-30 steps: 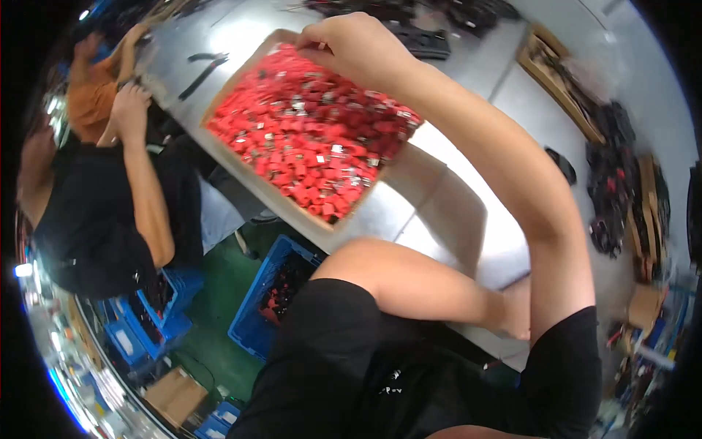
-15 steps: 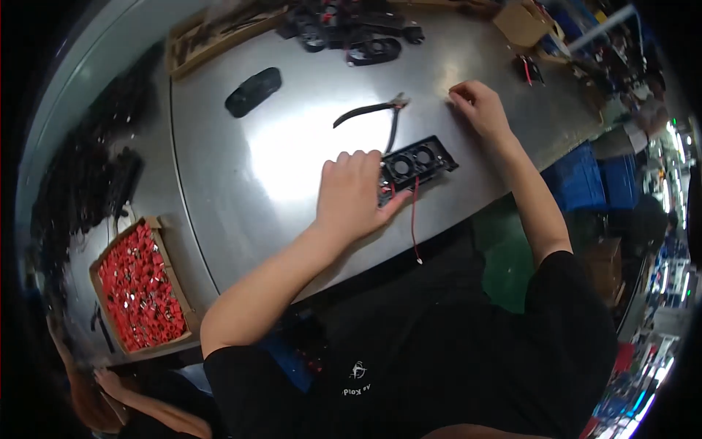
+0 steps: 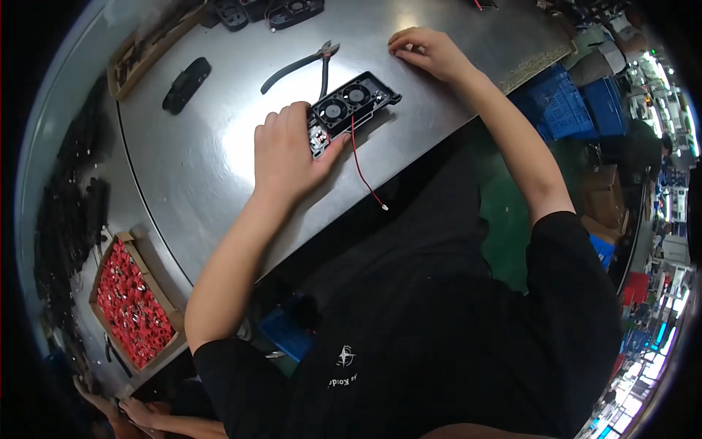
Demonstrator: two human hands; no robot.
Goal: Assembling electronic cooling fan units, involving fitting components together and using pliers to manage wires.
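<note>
Head view: the left hand lies flat on the grey metal counter, its fingers loosely spread and its grip closed on nothing, fingertips touching the near end of a black twin-fan module. A red wire trails from the module toward the counter edge. The right hand rests curled on the counter beyond, holding nothing visible. Black-handled cutters lie just behind the module. A cardboard box of red parts sits well apart at the left.

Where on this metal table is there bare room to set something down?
Bare table lies left of the left hand, between the black oblong part and red-parts box. Crowded around the fan frame and cutters.
</note>
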